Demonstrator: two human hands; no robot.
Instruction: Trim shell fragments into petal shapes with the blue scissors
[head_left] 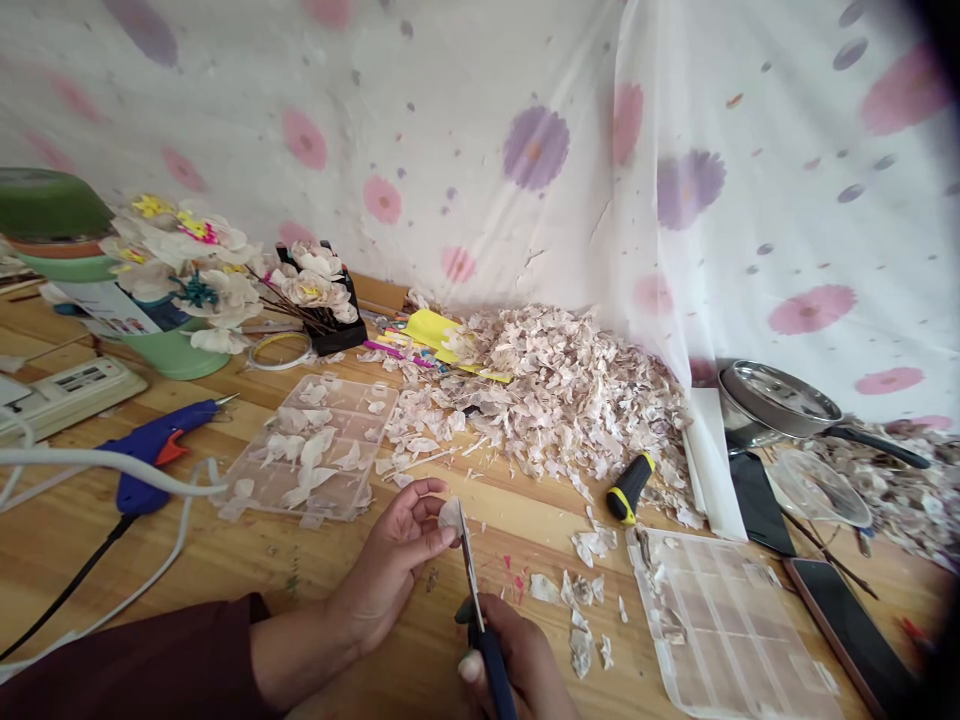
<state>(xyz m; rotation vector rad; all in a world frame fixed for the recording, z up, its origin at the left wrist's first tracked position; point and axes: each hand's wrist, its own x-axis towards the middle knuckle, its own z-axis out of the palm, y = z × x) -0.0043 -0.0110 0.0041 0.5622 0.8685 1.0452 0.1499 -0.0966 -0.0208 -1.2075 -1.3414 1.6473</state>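
Between the thumb and fingers of my left hand [397, 560] is a small whitish petal-like piece [450, 515], thin like paper or dried husk. My right hand [517, 650] grips a pair of scissors [491, 655] by the dark blue handles. Their blades point up and away from me, right at the edge of the piece. Whether the blades are parted is hard to see. Several whitish scraps [581, 590] lie on the wooden table to the right of the scissors.
A big heap of pale flakes [570, 390] covers the back. Compartment trays stand left [251, 450] and right [727, 620]. A blue glue gun [150, 450] with cords lies left, before handmade flowers [202, 250]. A screwdriver handle [630, 488], phone [851, 625] and pan [780, 395] are right.
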